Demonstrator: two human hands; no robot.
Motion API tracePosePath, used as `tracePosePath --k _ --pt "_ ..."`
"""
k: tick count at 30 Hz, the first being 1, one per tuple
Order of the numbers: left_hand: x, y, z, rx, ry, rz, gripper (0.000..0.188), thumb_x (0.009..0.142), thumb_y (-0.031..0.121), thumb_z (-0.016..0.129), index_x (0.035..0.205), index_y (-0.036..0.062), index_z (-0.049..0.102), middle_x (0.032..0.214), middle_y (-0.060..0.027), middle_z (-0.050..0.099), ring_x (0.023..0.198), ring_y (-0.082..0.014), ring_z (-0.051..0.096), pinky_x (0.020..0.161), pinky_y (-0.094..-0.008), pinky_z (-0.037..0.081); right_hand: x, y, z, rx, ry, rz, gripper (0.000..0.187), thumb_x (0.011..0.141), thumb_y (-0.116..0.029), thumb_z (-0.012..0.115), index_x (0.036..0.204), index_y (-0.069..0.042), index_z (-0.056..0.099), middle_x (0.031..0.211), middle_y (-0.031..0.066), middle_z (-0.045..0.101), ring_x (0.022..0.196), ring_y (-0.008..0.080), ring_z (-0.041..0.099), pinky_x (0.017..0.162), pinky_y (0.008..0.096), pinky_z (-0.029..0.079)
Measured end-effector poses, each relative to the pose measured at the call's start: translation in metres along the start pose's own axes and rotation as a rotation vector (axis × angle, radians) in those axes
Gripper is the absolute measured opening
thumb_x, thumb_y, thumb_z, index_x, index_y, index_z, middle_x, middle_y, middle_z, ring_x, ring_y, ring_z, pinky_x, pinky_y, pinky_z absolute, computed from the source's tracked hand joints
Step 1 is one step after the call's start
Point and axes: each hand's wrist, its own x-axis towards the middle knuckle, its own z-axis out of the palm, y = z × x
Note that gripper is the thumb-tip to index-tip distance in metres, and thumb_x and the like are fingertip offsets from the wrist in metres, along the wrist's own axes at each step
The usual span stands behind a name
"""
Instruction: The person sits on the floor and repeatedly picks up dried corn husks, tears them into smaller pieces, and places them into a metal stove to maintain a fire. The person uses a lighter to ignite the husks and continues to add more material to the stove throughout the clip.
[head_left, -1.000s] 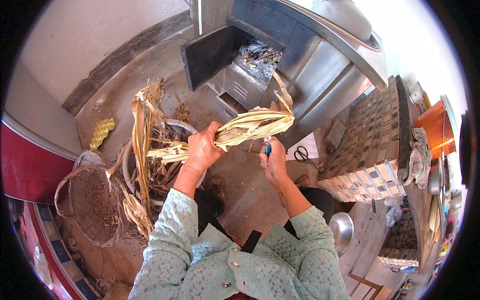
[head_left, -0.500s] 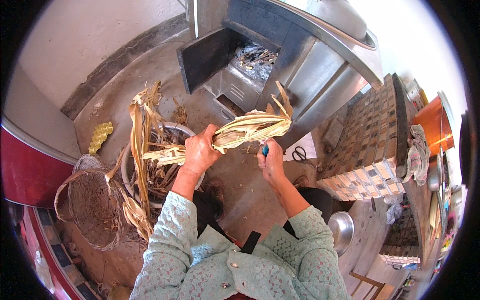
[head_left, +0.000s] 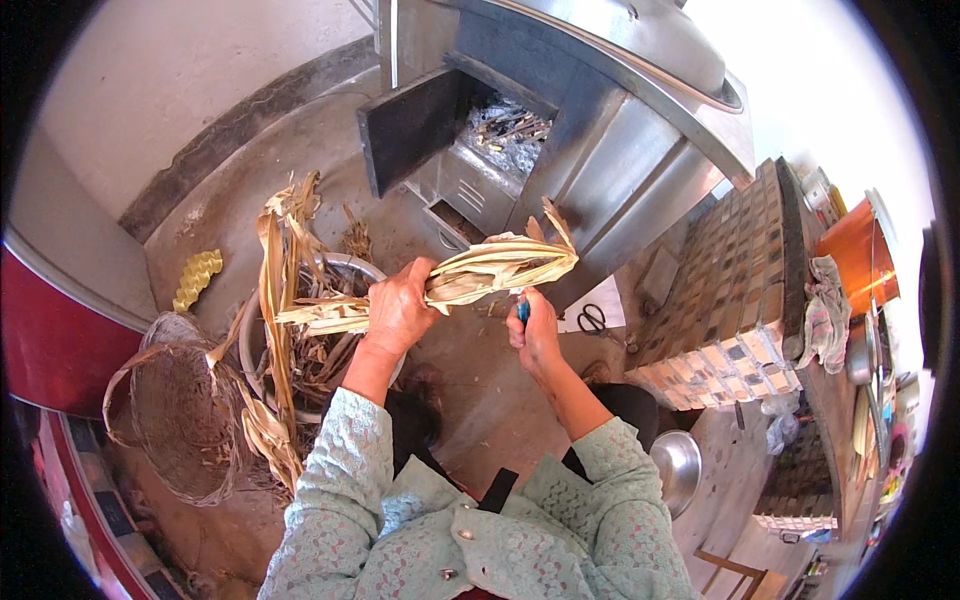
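Both hands have carried the bundle of dry corn husks (head_left: 470,280) a little closer to the stove's open door since the earlier frame.

Left hand (head_left: 397,312) is clenched around the middle of the bundle, fingers wrapped over the top, so that the husk tips stick out to the left over the metal basin (head_left: 352,266) and the thicker end fans out to the right toward the stove (head_left: 600,170). Right hand (head_left: 535,330) is closed on a small blue lighter (head_left: 523,310), held just under the bundle's right end, thumb on top. Ash and charred sticks lie inside the stove's firebox. A woven basket (head_left: 175,420) sits on the floor at the left, scissors (head_left: 592,318) lie beside the tiled counter (head_left: 730,290).
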Motion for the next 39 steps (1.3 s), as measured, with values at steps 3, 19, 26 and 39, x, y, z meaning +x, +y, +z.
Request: tracePosePath --k 3,19,26,39 --pt "0.0 0.001 -0.001 0.007 0.011 0.008 0.047 0.059 0.01 0.074 0.099 0.0099 0.051 0.086 -0.0113 0.064 0.077 -0.0334 0.062 0.065 -0.0426 0.047 0.003 0.003 -0.005 -0.015 -0.015 0.004 0.028 0.091 -0.038 0.042 0.078 -0.013 0.043 0.048 -0.001 0.038 0.035 0.0077 0.028 0.033 0.0233 0.019" --pt "-0.001 -0.003 -0.004 0.037 0.003 -0.004 0.045 0.061 0.012 0.073 0.098 0.0087 0.048 0.083 -0.0129 0.061 0.074 -0.0354 0.061 0.062 -0.044 0.047 0.001 0.004 -0.004 0.016 0.012 0.122 0.043 0.091 -0.052 0.039 0.075 -0.012 0.042 0.049 0.0004 0.039 0.037 0.0101 0.033 0.035 0.0244 0.024" --pt "0.0 -0.007 0.001 0.043 0.109 0.005 0.038 0.061 0.01 0.071 0.091 0.0071 0.046 0.077 -0.0131 0.059 0.068 -0.0346 0.062 0.059 -0.0448 0.048 -0.03 -0.026 -0.029 0.051 0.014 0.0 0.035 0.095 -0.043 0.038 0.094 -0.009 0.045 0.068 0.0048 0.052 0.054 0.0139 0.048 0.047 0.0266 0.038" --pt "0.016 -0.019 0.01 0.135 0.087 -0.233 0.043 0.065 0.018 0.074 0.094 0.0071 0.044 0.084 -0.0133 0.06 0.073 -0.0328 0.063 0.061 -0.0434 0.05 -0.133 -0.054 -0.169 -0.91 0.277 -0.593 0.025 0.093 -0.016 0.045 0.111 0.0 0.051 0.086 0.0054 0.058 0.08 0.0136 0.054 0.075 0.0275 0.044"
